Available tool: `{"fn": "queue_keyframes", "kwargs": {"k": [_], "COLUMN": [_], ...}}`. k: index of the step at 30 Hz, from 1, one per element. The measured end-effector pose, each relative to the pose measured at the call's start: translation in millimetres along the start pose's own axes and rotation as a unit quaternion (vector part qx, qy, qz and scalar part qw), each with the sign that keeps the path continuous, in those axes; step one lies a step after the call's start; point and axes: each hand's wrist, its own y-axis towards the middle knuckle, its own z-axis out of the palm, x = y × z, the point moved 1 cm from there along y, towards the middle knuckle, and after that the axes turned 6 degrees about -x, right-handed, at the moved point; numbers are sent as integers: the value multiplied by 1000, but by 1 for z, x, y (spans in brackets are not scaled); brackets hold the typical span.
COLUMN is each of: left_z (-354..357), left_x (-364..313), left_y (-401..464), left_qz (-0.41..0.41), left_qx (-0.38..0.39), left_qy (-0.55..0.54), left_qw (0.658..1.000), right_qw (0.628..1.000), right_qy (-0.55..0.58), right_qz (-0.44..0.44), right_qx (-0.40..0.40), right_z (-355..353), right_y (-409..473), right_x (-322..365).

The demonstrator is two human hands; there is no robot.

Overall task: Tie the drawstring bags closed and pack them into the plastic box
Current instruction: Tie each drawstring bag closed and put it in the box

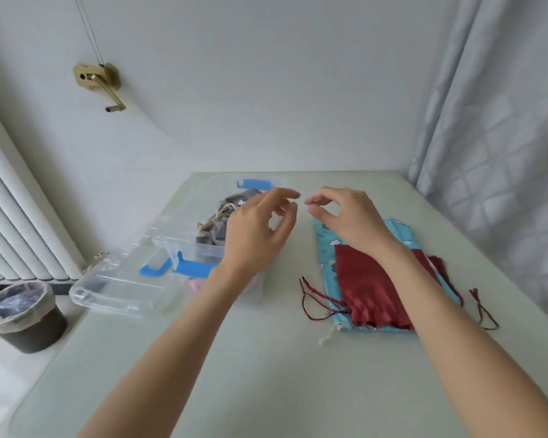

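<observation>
Hovering at mid-frame, your left hand (256, 230) and right hand (345, 216) were loosely curled, fingertips nearly meeting, and I could see nothing held in either. The red drawstring bag (366, 289) lay untied on the blue patterned bag (328, 245), right of centre and partly under your right forearm, so your right hand was the nearer. Their long axis ran from the near edge toward the far wall, with the red cords (314, 298) trailing at the near end, below both hands. The clear plastic box (209, 251), already holding some tied bags (215, 222), sat left of centre beneath your left hand, its lid (117, 289) beside it. Everything rested on a pale table (266, 358); a curtain (494, 137) hung at right, a bin (19, 314) stood lower left.
</observation>
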Motion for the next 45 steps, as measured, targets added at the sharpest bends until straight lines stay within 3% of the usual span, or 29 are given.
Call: {"fn": "queue_keyframes", "kwargs": {"k": [4, 7, 9, 14, 20, 24, 29, 34, 40, 45], "left_z": [50, 84, 95, 99, 99, 97, 91, 84, 80, 79], "left_x": [-19, -16, -13, -6, 3, 7, 17, 22, 17, 26], "left_y": [-41, -79, -101, -121, -116, -105, -102, -113, -114, -113], "left_qz": [2, -38, -75, -119, -118, -107, -167, -188, -171, -191], "left_qx": [165, 327, 361, 321, 349, 310, 278, 257, 236, 215], "left_qy": [-18, 35, 50, 40, 45, 18, -44, -45, -61, -72], "left_qw": [986, 944, 928, 939, 928, 945, 945, 947, 955, 955], "right_qw": [998, 990, 982, 974, 977, 971, 977, 983, 976, 976], "right_qy": [-17, -76, -118, -133, -113, -144, -119, -120, -14, -18], "right_qz": [59, 110, 143, 182, 174, 191, 155, 132, 208, 196], "right_qx": [13, 41, 45, 41, -52, -22, -80, -39, -57, -95], "right_z": [-23, -36, -48, -66, -67, -65, -67, -78, -79, -82], "right_y": [-68, -119, -148, -190, -201, -204, -194, -201, -200, -198], "right_x": [-48, -85, -105, -134, -141, -145, -148, -150, -146, -139]}}
